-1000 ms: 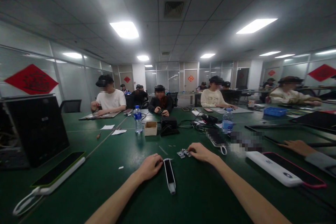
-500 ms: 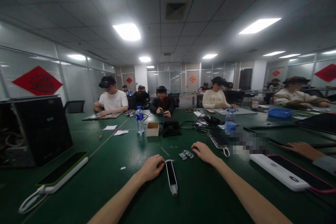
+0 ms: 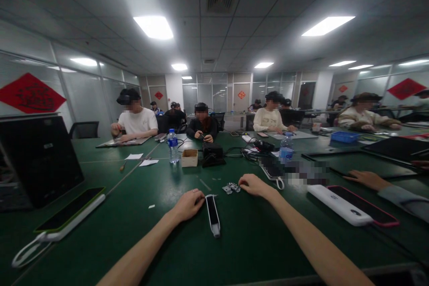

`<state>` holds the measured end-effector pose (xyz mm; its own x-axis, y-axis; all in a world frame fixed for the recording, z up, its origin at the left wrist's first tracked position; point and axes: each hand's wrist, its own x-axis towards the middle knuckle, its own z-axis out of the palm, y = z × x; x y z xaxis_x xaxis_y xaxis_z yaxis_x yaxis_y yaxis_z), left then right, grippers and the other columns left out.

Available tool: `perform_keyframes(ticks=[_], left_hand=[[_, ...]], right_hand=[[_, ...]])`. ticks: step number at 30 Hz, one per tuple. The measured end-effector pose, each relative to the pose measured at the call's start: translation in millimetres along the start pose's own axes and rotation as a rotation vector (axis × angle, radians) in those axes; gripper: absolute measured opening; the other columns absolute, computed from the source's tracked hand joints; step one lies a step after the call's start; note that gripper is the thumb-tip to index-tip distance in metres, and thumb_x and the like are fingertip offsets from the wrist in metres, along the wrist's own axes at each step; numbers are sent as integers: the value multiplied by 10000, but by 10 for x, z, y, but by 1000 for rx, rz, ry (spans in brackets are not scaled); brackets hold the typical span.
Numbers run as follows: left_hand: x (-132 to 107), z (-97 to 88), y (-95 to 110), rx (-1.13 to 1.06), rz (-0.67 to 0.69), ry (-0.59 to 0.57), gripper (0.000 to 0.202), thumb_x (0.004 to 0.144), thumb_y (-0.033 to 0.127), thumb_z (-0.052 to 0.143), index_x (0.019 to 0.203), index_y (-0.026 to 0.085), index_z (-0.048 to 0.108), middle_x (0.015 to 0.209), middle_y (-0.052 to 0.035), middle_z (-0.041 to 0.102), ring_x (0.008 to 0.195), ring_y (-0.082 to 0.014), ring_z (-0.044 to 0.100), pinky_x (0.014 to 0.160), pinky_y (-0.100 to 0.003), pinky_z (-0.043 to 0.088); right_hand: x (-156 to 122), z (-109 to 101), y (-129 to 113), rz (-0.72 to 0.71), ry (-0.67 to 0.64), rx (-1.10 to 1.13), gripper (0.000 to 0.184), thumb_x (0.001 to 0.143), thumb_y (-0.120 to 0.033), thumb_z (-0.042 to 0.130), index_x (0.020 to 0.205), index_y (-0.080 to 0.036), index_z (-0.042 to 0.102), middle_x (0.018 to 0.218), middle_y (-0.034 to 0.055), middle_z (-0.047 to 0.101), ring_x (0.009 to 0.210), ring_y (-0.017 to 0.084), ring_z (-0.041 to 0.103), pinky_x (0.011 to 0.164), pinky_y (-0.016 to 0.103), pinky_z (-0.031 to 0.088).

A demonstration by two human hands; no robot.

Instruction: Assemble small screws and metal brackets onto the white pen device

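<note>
My left hand (image 3: 188, 204) rests on the green table (image 3: 134, 232) with its fingers curled, touching the top left end of a narrow black and white device (image 3: 212, 214) that lies lengthwise in front of me. My right hand (image 3: 254, 185) lies further out, fingers bent loosely, just right of a small heap of metal parts (image 3: 231, 187). Whether its fingertips pinch anything is too small to see.
A phone on a white power bank (image 3: 65, 216) lies at the left beside a black computer case (image 3: 36, 161). Another phone on a power bank (image 3: 351, 205) lies at the right, near a co-worker's hand (image 3: 365, 179). Bottle (image 3: 172, 145), cardboard box (image 3: 189, 157), cables and seated people are beyond.
The camera tipped down slightly, so everything sits higher in view. Both hands keep their places by the device and the metal parts.
</note>
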<state>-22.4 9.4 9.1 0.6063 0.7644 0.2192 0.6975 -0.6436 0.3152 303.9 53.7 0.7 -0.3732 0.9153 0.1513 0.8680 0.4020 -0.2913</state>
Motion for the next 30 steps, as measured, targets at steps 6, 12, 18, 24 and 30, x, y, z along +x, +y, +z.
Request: perform_keyframes(ticks=[6, 12, 18, 24, 30], left_hand=[[1, 9, -18, -14, 11, 5, 191, 909, 275, 445, 949, 190, 611, 932, -46, 609, 843, -167, 566, 766, -284, 451], [12, 22, -28, 8, 17, 5, 204, 905, 274, 434, 945, 186, 614, 925, -53, 613, 838, -173, 565, 759, -288, 452], [22, 52, -52, 17, 14, 6, 202, 899, 269, 431, 940, 191, 613, 921, -54, 618, 842, -177, 567, 759, -287, 445], [9, 17, -15, 6, -2, -4, 205, 900, 272, 431, 941, 193, 616, 931, -53, 617, 847, -178, 568, 760, -292, 452], [-12, -24, 19, -21, -21, -18, 207, 907, 284, 433, 954, 198, 615, 955, -47, 612, 860, -176, 566, 765, -292, 455]], right_hand=[[-7, -5, -40, 43, -48, 33, 176, 812, -233, 561, 915, -190, 696, 950, 55, 659, 857, 177, 609, 769, 262, 455], [-50, -81, -144, 142, -91, 79, 138, 802, -181, 564, 874, -146, 677, 917, 76, 677, 803, 170, 619, 682, 232, 451], [-59, -60, -162, 210, -98, 222, 203, 742, -102, 573, 935, -142, 618, 876, 48, 677, 772, 142, 620, 643, 203, 437], [-73, -54, -211, 247, -112, 271, 281, 712, -102, 602, 981, -155, 543, 822, 21, 670, 707, 128, 606, 575, 189, 405], [-76, -86, -186, 271, -106, 217, 221, 714, -120, 600, 928, -153, 556, 834, 35, 676, 715, 139, 621, 567, 203, 416]])
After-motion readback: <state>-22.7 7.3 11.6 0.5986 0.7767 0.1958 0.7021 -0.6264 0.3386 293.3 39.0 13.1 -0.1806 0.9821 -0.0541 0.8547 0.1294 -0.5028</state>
